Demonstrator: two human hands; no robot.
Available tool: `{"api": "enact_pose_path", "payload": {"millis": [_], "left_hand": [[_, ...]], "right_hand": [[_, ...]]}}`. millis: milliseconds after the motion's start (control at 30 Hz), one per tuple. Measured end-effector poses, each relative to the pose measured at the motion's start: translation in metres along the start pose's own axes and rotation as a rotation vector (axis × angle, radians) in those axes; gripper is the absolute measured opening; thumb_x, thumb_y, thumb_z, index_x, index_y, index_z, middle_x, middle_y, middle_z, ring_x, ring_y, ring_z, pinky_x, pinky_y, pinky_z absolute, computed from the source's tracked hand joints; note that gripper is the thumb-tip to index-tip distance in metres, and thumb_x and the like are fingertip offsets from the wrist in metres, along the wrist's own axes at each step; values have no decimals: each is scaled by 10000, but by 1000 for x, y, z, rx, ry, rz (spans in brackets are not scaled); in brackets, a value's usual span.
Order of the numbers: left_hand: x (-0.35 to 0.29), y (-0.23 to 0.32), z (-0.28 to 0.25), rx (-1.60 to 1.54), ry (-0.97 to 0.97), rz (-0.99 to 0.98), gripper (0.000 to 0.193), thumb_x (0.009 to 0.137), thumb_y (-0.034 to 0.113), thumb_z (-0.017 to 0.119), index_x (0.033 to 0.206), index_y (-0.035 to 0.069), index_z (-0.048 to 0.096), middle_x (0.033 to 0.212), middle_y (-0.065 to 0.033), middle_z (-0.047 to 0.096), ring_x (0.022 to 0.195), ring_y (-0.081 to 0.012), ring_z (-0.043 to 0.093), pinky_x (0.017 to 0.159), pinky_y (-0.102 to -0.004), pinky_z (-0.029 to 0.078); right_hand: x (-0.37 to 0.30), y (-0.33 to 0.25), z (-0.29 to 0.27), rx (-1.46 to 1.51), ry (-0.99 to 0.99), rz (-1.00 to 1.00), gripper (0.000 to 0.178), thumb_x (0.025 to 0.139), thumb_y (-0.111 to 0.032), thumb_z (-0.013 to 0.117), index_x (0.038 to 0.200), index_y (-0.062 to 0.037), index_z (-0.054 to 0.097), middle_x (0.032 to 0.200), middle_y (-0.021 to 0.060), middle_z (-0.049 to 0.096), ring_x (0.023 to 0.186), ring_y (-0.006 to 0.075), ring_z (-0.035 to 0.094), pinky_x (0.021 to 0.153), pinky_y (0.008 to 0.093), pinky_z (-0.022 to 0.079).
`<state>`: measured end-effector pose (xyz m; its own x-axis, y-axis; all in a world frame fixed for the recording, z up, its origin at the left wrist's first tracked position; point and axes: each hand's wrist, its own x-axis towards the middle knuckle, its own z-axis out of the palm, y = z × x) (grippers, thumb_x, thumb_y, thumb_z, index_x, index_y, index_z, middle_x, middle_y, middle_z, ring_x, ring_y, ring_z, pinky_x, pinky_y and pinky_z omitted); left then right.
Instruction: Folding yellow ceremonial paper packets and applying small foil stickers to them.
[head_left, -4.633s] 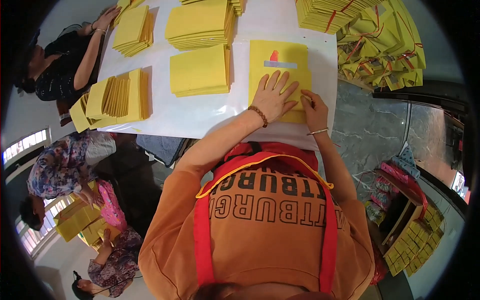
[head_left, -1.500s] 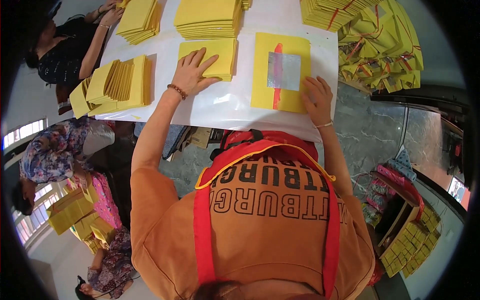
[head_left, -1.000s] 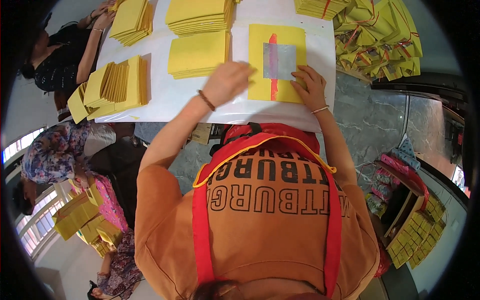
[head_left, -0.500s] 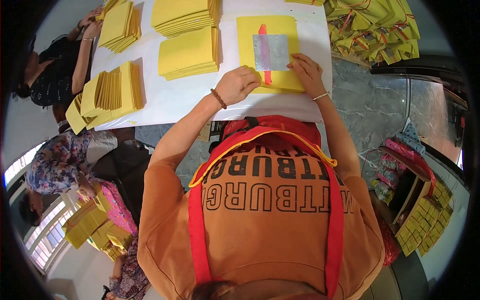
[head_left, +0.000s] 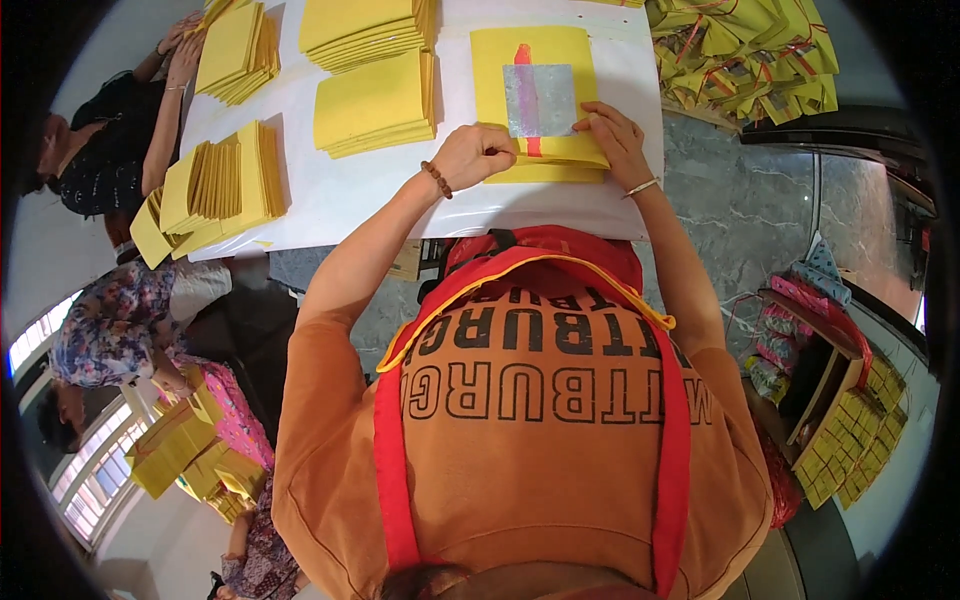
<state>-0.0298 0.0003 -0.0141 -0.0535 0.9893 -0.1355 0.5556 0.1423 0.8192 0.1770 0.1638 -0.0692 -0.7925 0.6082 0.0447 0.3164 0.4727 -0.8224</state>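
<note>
A yellow paper sheet [head_left: 488, 80] lies on top of more yellow paper at the table's near edge. A square of silver foil [head_left: 556, 100] sits on it, and a red stripe [head_left: 533, 147] runs under or across the foil, looking purple there. The sheet's near edge is lifted and bent upward, with yellow paper showing below it. My left hand [head_left: 474, 153] is closed in a pinch at the near left corner. My right hand [head_left: 616, 142] grips the right edge with bent fingers, fingertips beside the foil; its thumb is partly hidden.
On the white table [head_left: 390, 190] stand folded yellow paper stacks [head_left: 372, 105], with a fanned bundle [head_left: 225, 180] at left. Yellow bundles tied with red [head_left: 745, 60] lie beyond the right edge. Another person's hands [head_left: 183, 50] work at far left; more people are lower left.
The sheet's near edge has come up and bent away from me, covering the lower end of the red stripe. My left hand has moved slightly left and away from me.
</note>
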Motion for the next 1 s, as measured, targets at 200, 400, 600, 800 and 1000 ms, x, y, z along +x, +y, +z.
{"api": "enact_pose_path", "payload": {"millis": [200, 400, 600, 800, 1000], "left_hand": [[0, -3, -7, -119, -58, -28, 144, 793, 150, 588, 815, 13, 628, 722, -91, 619, 653, -166, 567, 602, -288, 445], [-6, -5, -5, -249, -14, -122, 158, 837, 153, 587, 835, -1, 622, 711, -34, 592, 635, -101, 511, 577, -249, 416], [2, -24, -4, -521, 16, -230, 137, 811, 134, 600, 805, 0, 628, 700, 17, 556, 631, -49, 470, 546, -215, 383], [5, -24, -7, -541, -4, -265, 133, 785, 126, 610, 802, -3, 638, 699, 12, 563, 630, -53, 477, 553, -212, 389], [6, -24, -6, -525, 7, -254, 155, 785, 141, 611, 822, -7, 642, 715, 0, 577, 642, -62, 490, 577, -222, 407]], "right_hand": [[-1, 0, -5, 27, -34, 0, 391, 922, -378, 358, 981, -155, 674, 1242, 7, 502, 1179, 148, 395, 988, 353, 143], [-5, 8, -15, -100, -187, -178, 449, 802, -372, 570, 1169, -115, 567, 1335, 23, 420, 1284, 187, 300, 1022, 396, 141], [-6, 0, -12, -142, -134, -168, 675, 664, -384, 713, 1239, -112, 486, 1343, 22, 414, 1271, 191, 332, 1021, 415, 159], [-5, 2, -7, -169, -50, -151, 660, 663, -376, 720, 1224, -113, 495, 1307, 19, 448, 1250, 180, 357, 1011, 415, 171], [-5, 5, -4, -138, -44, -144, 563, 681, -346, 713, 1176, -140, 544, 1319, 19, 449, 1254, 181, 349, 1009, 378, 151]]}}
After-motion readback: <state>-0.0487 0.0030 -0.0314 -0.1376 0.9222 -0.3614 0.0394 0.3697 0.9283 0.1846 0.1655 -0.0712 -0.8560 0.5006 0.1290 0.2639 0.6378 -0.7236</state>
